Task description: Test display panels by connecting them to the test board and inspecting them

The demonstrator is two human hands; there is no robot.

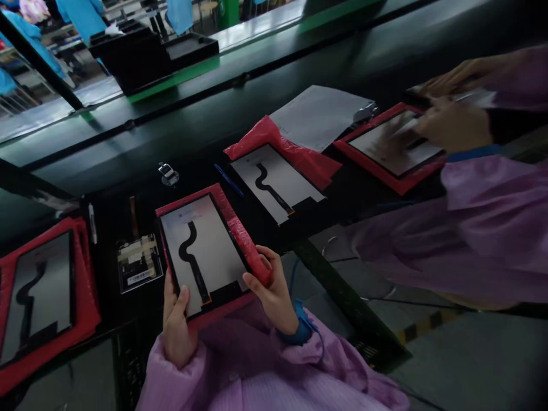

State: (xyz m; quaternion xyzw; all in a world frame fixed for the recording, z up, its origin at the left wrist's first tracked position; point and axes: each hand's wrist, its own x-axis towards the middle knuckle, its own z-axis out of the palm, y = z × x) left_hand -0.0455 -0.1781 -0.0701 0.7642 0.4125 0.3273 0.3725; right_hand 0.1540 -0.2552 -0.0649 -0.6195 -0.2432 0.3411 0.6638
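Observation:
Between my two hands I hold a display panel [214, 245] lying on a red bubble-wrap sleeve [246, 240], tilted toward me over the bench edge. Its silvery back faces up, with a black S-curved flex cable on it. My left hand [177, 325] is closed on the lower left edge, thumb on top. My right hand [274, 288] grips the right corner, its thumb near the panel's edge and a blue strap around the wrist. Just beyond lies a second panel [278, 182], partly on red wrap. A small circuit assembly [140, 262] with an orange ribbon rests left of my hands.
At far left another panel [38, 297] lies on red wrap. A blue pen [229, 180], a small metal-and-clear item [168, 173] and a clipboard with paper [319, 114] are on the bench. At right a co-worker's hands [458, 123] move over another panel [394, 142].

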